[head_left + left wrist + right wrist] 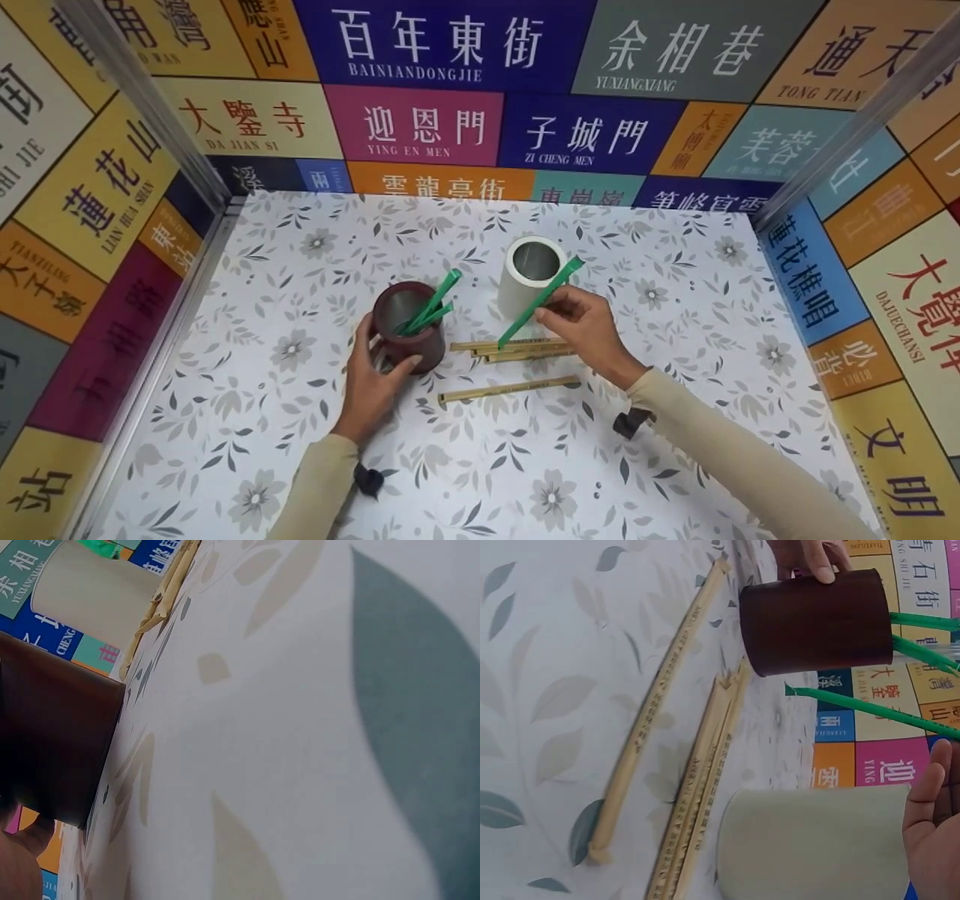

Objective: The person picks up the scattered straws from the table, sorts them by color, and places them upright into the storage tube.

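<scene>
My left hand (pixel 375 386) grips a dark brown cylindrical cup (pixel 418 349), thumb on its near side and fingers on its left. Several slim green-wrapped sticks (pixel 433 304) lean inside the cup, their tops above the rim. The right hand (pixel 589 330) pinches another green-wrapped stick (pixel 536 306), tilted with its upper end to the right. Behind that stick stands a pale, cream-colored cylindrical cup (pixel 514 296), its dark inside showing. In the right wrist view, the held green stick (pixel 870 712) points toward the brown cup (pixel 817 622).
Several tan-wrapped sticks (pixel 517 349) lie together in front of the pale cup, and a single tan-wrapped stick (pixel 510 389) lies nearer to me. A floral cloth (pixel 480 457) covers the table. Panels with printed signs (pixel 420 124) enclose the back and sides.
</scene>
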A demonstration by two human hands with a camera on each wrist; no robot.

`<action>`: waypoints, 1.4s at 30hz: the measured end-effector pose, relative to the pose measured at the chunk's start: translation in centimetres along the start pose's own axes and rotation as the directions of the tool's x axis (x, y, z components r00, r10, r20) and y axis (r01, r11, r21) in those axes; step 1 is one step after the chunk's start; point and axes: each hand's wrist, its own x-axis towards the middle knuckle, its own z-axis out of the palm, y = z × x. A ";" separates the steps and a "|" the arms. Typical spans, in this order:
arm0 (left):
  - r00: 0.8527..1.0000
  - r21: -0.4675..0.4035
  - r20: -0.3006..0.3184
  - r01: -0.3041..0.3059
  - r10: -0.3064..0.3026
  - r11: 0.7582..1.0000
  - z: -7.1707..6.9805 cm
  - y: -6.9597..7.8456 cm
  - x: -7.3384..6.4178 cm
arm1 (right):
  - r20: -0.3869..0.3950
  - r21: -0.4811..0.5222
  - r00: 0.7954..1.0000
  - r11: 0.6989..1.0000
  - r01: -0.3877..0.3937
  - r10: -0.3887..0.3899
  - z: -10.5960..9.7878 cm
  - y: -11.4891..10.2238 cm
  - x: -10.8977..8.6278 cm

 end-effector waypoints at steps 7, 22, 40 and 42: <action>1.000 0.004 -0.006 0.001 -0.001 1.000 -0.1 -0.1 0.0 | -0.019 0.062 0.999 0.997 0.038 -0.037 1.2 -0.7 1.4; 0.999 0.001 -0.018 -0.042 0.042 0.999 -0.2 -1.7 0.1 | -0.122 0.015 0.989 0.996 0.086 -0.084 3.4 -2.1 5.5; 0.996 0.017 -0.018 -0.090 0.091 0.996 -0.1 -2.3 0.4 | 0.072 0.087 0.994 0.993 0.073 -0.079 8.5 -1.1 6.5; 0.995 0.023 -0.014 -0.101 0.102 0.995 -0.2 -2.4 0.4 | 0.088 0.068 0.994 0.996 0.051 -0.057 8.8 -0.9 6.6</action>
